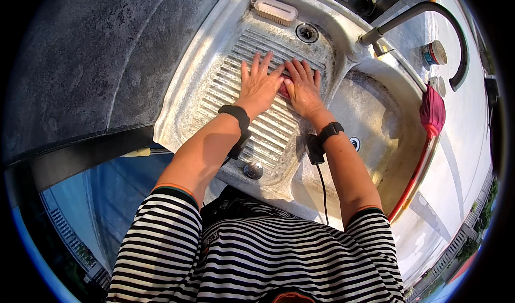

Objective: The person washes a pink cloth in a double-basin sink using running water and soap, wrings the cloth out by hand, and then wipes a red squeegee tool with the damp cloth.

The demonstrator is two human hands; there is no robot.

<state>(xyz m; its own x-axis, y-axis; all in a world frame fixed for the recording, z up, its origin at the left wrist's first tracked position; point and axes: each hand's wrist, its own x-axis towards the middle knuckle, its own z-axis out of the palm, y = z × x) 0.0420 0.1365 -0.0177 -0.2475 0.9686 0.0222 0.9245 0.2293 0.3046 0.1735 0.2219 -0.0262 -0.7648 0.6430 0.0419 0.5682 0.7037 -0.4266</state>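
Observation:
My left hand (258,86) lies on the ridged washboard (269,125) of a pale, stained stone sink, its fingers spread and stretched out. Beside it my right hand (306,91) also rests with its fingers extended. The thumbs of both hands come close together. A small dark red piece (284,88), perhaps cloth, shows between and partly beneath the hands; most of it is hidden. Each wrist wears a black strap with a small dark box, and a cable hangs from the right one.
A scrub brush (274,10) sits at the sink's far end near a drain (307,32). A round metal knob (253,170) is at the near end. Right are a second basin (370,104), a curved faucet (424,7), a pink-headed mop (432,111) and a small tub (434,52).

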